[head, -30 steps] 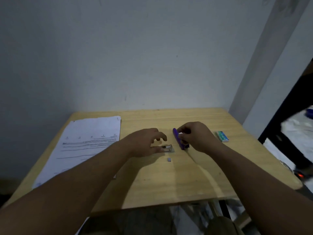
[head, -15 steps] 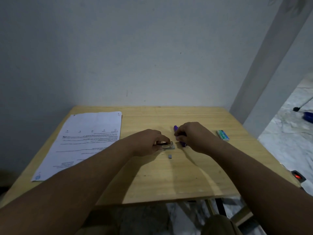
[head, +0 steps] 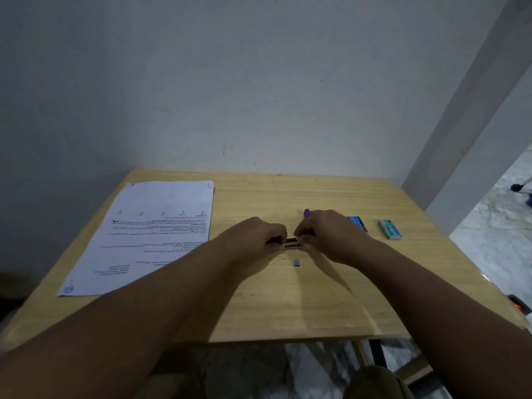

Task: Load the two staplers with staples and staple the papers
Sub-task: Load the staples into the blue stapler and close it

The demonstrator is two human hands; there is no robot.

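**Stapler loading in hand; papers not yet stapled**

Item 1, worktop (head: 288, 306): light wood, set against a plain wall.

Item 2, papers (head: 161, 226): a printed sheet or small stack lying flat at the left of the worktop, well apart from both hands. No stapler is on them; stapling looks not yet begun.

Item 3, open stapler (head: 293, 243): its metal channel shows between the two hands near the middle of the worktop. Its purple top (head: 307, 211) peeks out behind the right hand. Loading appears to be the step under way; whether staples already sit in the channel is too small to tell.

Item 4, left hand (head: 256, 240): fingers curled narrow, pinching the left end of the metal channel.

Item 5, right hand (head: 325, 234): fingers closed down on the right end of the same stapler, covering most of its body.

Item 6, small grey piece (head: 296, 262): loose on the worktop just in front of the hands, possibly a strip of staples.

Item 7, blue box (head: 357, 223): just beside the right hand, partly hidden by it; it may be a staple box.

Item 8, green box (head: 390, 229): further right, apart from the hands.

A second stapler is not clearly seen. Judged remaining: finish this load, load the other, staple the papers.
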